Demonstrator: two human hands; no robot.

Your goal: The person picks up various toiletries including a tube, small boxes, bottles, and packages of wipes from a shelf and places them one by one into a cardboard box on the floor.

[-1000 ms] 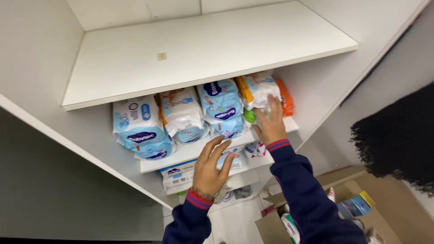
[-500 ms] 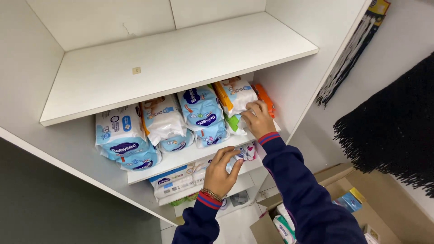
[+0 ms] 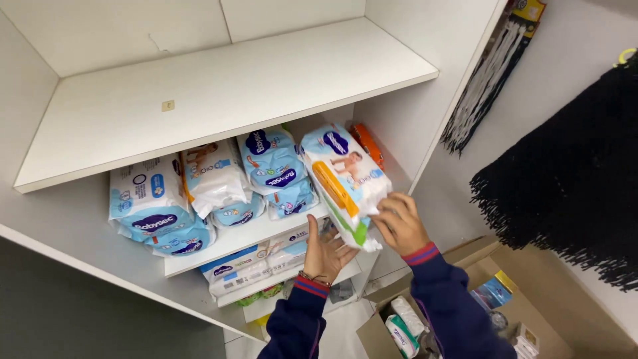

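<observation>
Right hand [image 3: 399, 223]: grip closed on the lower right edge of a white-and-blue wipes pack [image 3: 344, 183] with an orange and green side panel; fingers curl over the pack's end. Left hand [image 3: 325, 251]: open, palm up against the pack's bottom corner, thumb raised, supporting it from below rather than clasping it.

Pack position: tilted, standing on its narrow end, out in front of the middle shelf [image 3: 246, 236] at its right end, clear of the row. Half a second earlier the same pack sat back in the row on that shelf with the right hand laid on it; it is now drawn forward and lifted off. The left hand, which then held a small item near the shelf edge, has moved under the pack.

Behind the gap: an orange pack [image 3: 369, 143] against the cabinet wall. Left of it along the shelf, three more blue-and-white packs [image 3: 276, 169], the row unchanged. Lower shelf carries flat wipes packs [image 3: 256, 266]. Top shelf [image 3: 219, 93] is white. Below right, an open cardboard box [image 3: 478, 299] with small packages on the floor.
</observation>
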